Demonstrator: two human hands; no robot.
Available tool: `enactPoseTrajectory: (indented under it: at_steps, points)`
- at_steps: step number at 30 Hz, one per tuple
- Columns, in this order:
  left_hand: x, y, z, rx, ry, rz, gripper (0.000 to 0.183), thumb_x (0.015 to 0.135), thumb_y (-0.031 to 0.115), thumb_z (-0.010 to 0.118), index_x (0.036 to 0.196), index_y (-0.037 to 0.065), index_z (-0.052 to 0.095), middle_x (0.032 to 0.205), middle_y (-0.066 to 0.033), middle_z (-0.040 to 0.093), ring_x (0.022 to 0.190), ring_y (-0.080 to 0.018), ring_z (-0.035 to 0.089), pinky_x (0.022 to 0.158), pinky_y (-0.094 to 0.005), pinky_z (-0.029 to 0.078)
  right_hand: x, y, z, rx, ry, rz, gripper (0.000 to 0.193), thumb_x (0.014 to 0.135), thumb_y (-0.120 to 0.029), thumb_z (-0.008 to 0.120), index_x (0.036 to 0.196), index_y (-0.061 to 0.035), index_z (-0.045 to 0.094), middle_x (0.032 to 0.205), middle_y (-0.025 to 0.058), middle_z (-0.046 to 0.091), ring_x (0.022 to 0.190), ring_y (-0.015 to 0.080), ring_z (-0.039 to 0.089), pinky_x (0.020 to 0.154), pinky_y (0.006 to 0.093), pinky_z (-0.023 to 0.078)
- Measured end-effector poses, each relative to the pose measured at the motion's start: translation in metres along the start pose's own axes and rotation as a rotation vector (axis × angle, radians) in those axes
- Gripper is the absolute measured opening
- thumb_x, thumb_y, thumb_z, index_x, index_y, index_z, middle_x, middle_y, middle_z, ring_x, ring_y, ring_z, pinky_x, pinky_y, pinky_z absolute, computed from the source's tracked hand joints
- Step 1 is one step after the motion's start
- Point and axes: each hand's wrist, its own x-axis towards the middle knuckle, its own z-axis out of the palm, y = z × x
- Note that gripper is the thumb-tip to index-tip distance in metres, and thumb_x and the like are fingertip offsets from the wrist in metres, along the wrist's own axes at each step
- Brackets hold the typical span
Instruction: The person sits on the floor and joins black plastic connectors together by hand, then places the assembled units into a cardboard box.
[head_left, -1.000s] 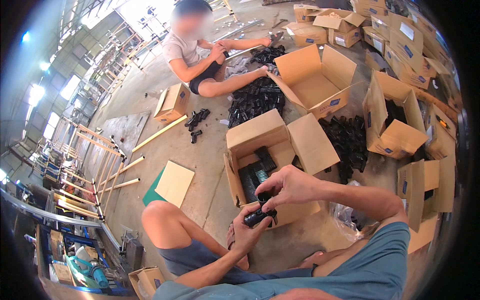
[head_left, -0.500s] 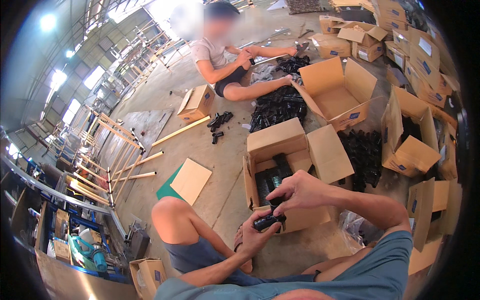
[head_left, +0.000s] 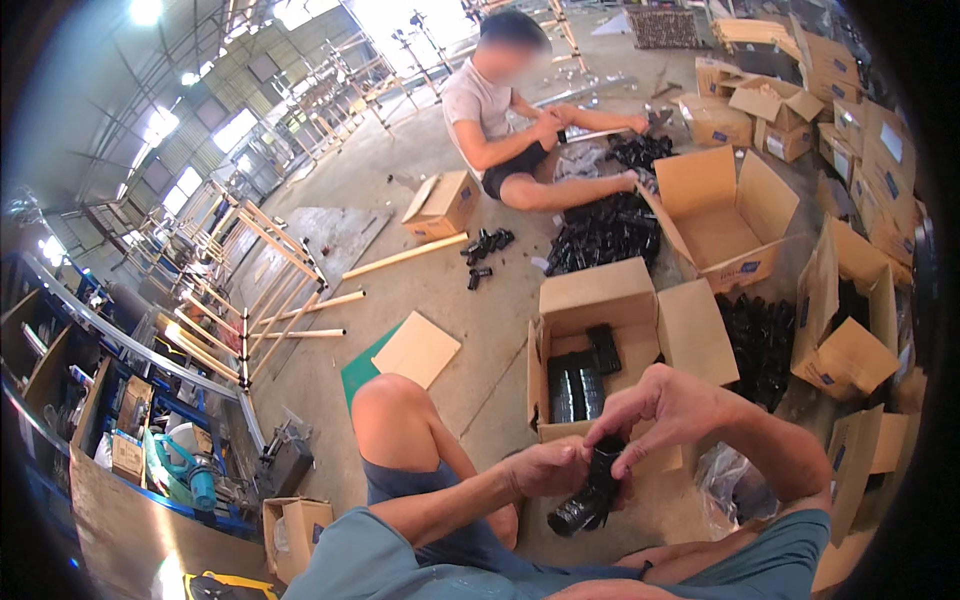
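Observation:
Between my two hands, over the near side of an open carton, is a shiny black pipe joint (head_left: 582, 508), its lower end tilted down to the left. My left hand (head_left: 548, 466) is closed at its upper left side. The fingers and thumb of my right hand (head_left: 655, 408) grip its top from above. How the hidden fingers wrap underneath cannot be seen. The open carton (head_left: 592, 292) just beyond holds black ribbed pieces (head_left: 575, 388) laid side by side and another black piece (head_left: 604, 348) against its back part.
Piles of black joints (head_left: 605, 235) lie on the floor ahead and right of the carton. A co-worker (head_left: 490, 110) sits beyond, handling a piece. More open cartons (head_left: 725, 205) stand at right. Cardboard (head_left: 418, 350), tan pipes (head_left: 405, 256) and a tool shelf (head_left: 150, 440) are at left.
The view has shifted, so the scene sits farther right. My hands have turned the joint from nearly level to steeply tilted, and the right hand now grips its upper end.

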Motion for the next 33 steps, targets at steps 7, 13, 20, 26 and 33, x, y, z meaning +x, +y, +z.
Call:
enactPoseTrajectory:
  at_steps: [7, 13, 20, 26, 33]
  points:
    - [0.018, -0.031, 0.006, -0.496, -0.120, -0.058, 0.058, 0.095, 0.049, 0.066, 0.132, 0.006, 0.053, 0.114, -0.0143, 0.060, 0.103, -0.0339, 0.064, 0.089, -0.0469, 0.054, 0.001, 0.009, -0.009, 0.274, -0.014, -0.028, 0.041, 0.075, 0.000, 0.086, 0.114, 0.0046, 0.073, 0.106, 0.0123, 0.075, 0.097, 0.0162, 0.070, 0.086, 0.0309, 0.057]
    - [0.017, -0.037, -0.004, -0.621, -0.082, -0.057, 0.060, 0.093, 0.047, 0.069, 0.134, 0.007, 0.051, 0.114, -0.0113, 0.060, 0.102, -0.0302, 0.064, 0.087, -0.0423, 0.055, 0.003, 0.041, -0.014, 0.415, 0.022, -0.005, 0.042, 0.074, 0.004, 0.085, 0.113, 0.0097, 0.070, 0.108, 0.0173, 0.073, 0.102, 0.0216, 0.070, 0.089, 0.0333, 0.058]
    - [0.010, -0.047, -0.029, -0.538, 0.139, -0.027, 0.056, 0.093, 0.043, 0.069, 0.134, 0.009, 0.053, 0.119, -0.0074, 0.064, 0.113, -0.0251, 0.064, 0.099, -0.0399, 0.052, 0.003, 0.086, -0.019, 0.581, 0.006, 0.071, 0.041, 0.075, 0.007, 0.083, 0.113, 0.0104, 0.069, 0.112, 0.0221, 0.072, 0.106, 0.0273, 0.070, 0.091, 0.0367, 0.058]
    - [0.011, -0.037, -0.030, -0.322, 0.265, 0.042, 0.053, 0.096, 0.042, 0.066, 0.135, 0.010, 0.054, 0.122, -0.0057, 0.066, 0.115, -0.0221, 0.064, 0.104, -0.0407, 0.048, 0.001, 0.094, -0.032, 0.519, 0.056, 0.174, 0.051, 0.078, 0.001, 0.082, 0.125, 0.0054, 0.065, 0.119, 0.0204, 0.070, 0.111, 0.0249, 0.068, 0.095, 0.0362, 0.056]
    - [0.022, 0.007, -0.048, -0.134, 0.723, -0.088, 0.035, 0.104, 0.037, 0.056, 0.126, 0.011, 0.063, 0.117, -0.0038, 0.071, 0.109, -0.0172, 0.068, 0.097, -0.0328, 0.052, -0.013, 0.109, -0.051, 0.292, 0.493, 0.236, 0.043, 0.093, -0.017, 0.071, 0.130, 0.0023, 0.061, 0.118, 0.0143, 0.071, 0.102, 0.0202, 0.069, 0.087, 0.0315, 0.056]
